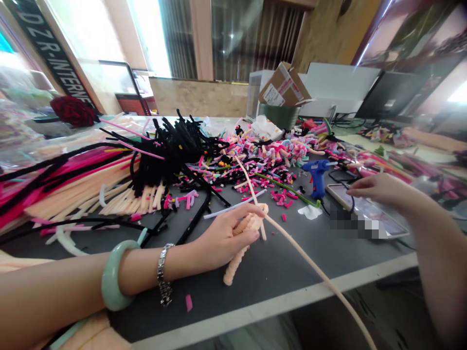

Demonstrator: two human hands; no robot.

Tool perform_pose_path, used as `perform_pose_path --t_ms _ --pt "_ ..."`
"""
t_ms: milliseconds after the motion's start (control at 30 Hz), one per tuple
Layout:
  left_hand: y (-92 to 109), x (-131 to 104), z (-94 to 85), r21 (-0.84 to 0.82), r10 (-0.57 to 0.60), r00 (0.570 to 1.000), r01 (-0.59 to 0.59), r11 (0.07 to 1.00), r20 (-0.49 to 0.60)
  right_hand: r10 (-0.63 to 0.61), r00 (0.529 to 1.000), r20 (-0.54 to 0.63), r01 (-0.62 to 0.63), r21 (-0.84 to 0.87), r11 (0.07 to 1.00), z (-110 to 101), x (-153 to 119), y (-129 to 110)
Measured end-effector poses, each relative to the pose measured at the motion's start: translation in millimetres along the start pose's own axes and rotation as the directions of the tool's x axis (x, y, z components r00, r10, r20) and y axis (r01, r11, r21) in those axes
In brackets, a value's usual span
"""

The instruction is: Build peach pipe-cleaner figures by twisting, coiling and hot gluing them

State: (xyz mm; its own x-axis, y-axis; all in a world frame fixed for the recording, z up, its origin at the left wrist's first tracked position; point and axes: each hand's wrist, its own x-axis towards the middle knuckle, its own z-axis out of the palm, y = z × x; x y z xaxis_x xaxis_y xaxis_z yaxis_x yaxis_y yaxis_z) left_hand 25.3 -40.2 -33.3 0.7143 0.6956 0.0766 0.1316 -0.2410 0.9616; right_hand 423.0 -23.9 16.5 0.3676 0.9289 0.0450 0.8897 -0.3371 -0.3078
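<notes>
Peach pipe-cleaner coil [241, 245] gripped in left hand [222, 240]; right hand [375, 188] touches phone [368, 214]

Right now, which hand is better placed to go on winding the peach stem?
Probably the left hand: it already grips the coiled peach stem. The right hand is away on the phone.

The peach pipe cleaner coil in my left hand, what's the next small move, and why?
Probably bring the right hand back from the phone to the long loose strand. The left hand alone holds the peach coil, and the strand trails unheld past the table edge, so winding likely needs that second hand.
</notes>
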Motion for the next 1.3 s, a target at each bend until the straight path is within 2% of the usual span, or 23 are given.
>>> perform_pose_path --t_ms 233,500,733,900,1133,1300 --pt "-1.0 0.6 -0.1 0.006 -0.01 1.0 0.01 1.0 0.001 0.045 0.981 0.19 -0.027 -0.095 0.995 -5.8 25.8 -26.5" --pt "1.1 -0.5 -0.6 0.015 0.005 1.0 -0.005 1.0 -0.005 0.092 0.958 0.27 -0.075 -0.073 0.995 2.0 70.2 -32.2" --pt "0.7 -0.2 -0.5 0.058 0.02 1.0 -0.019 0.998 -0.015 0.078 0.921 0.381 -0.053 -0.074 0.996 5.3 67.8 -30.4" --pt "-0.3 -0.7 -0.3 0.045 0.005 1.0 -0.005 0.999 -0.011 0.035 0.933 0.357 -0.019 -0.048 0.999 2.8 58.1 -21.9" --pt "-2.8 2.5 0.6 0.009 0.003 1.0 -0.003 1.0 0.0 0.024 0.985 0.17 -0.002 -0.124 0.992 -10.1 48.1 13.8" --pt "-2.1 1.2 0.2 -0.011 -0.007 1.0 0.007 1.0 0.008 0.057 0.984 0.169 -0.025 -0.19 0.981 -8.4 30.2 31.8"
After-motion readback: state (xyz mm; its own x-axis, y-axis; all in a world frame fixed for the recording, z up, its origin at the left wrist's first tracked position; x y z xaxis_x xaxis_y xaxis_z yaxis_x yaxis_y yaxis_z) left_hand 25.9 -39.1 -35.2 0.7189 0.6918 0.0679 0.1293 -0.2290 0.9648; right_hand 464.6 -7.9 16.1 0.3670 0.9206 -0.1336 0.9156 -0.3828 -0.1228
